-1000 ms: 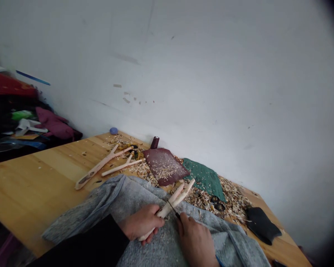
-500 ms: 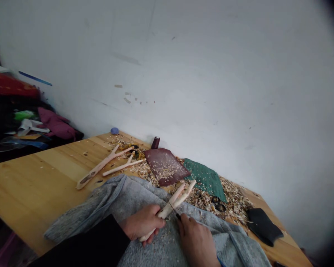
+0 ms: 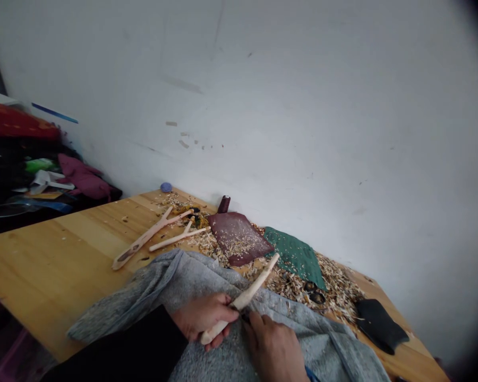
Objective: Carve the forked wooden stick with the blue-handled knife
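Note:
My left hand [image 3: 202, 318] is closed round a pale forked wooden stick [image 3: 247, 294] that points up and to the right over a grey cloth [image 3: 171, 281]. My right hand [image 3: 273, 349] sits just right of it, fingers curled on a small dark-bladed tool [image 3: 245, 318] whose tip meets the stick near my left thumb. The tool's handle is hidden inside the hand. Both hands rest on the grey cloth at the table's near edge.
On the wooden table [image 3: 43, 254] lie two more forked sticks [image 3: 151, 236], a maroon sheet [image 3: 239, 239], a green sheet [image 3: 297, 254], a black pouch [image 3: 378, 323] and a spread of wood shavings [image 3: 334, 289]. Clutter sits far left [image 3: 32, 170]. A white wall stands behind.
The stick has turned in my left hand, so its two prongs now line up as one. My right hand has drawn the blade back toward my left thumb.

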A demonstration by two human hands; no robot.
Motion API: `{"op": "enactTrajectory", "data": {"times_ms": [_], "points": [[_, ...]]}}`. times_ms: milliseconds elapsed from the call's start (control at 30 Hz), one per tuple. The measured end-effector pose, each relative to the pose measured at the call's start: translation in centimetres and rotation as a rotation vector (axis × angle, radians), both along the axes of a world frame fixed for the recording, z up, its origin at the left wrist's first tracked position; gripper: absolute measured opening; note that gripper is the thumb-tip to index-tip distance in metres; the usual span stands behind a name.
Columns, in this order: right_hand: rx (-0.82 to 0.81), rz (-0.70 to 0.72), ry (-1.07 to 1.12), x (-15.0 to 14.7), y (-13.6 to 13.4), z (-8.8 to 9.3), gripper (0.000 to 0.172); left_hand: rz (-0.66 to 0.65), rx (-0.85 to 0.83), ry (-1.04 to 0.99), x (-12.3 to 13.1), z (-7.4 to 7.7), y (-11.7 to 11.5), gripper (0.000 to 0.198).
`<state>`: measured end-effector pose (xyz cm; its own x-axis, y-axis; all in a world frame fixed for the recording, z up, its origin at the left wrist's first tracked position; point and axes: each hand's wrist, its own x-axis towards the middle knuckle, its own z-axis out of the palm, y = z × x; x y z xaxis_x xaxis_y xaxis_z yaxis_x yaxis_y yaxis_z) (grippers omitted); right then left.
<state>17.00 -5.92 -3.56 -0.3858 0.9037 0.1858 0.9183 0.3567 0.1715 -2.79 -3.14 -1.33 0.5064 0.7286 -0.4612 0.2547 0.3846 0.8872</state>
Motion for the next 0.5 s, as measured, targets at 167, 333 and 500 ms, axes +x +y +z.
{"op": "enactTrajectory", "data": {"times_ms": [167, 333, 500], "points": [[-0.01, -0.215, 0.012, 2.2, 1.2, 1.9, 0.022, -0.073, -0.033, -0.056, 0.3, -1.0, 0.4, 0.005], [-0.055, -0.259, 0.005, 2.1, 1.3, 2.0, 0.028, -0.038, -0.06, -0.007, 0.5, -1.9, 0.9, 0.012], [-0.012, -0.095, 0.002, -0.1, -0.1, 0.1, 0.021, -0.01, -0.055, 0.025, 0.3, -1.2, 0.7, 0.008]]}}
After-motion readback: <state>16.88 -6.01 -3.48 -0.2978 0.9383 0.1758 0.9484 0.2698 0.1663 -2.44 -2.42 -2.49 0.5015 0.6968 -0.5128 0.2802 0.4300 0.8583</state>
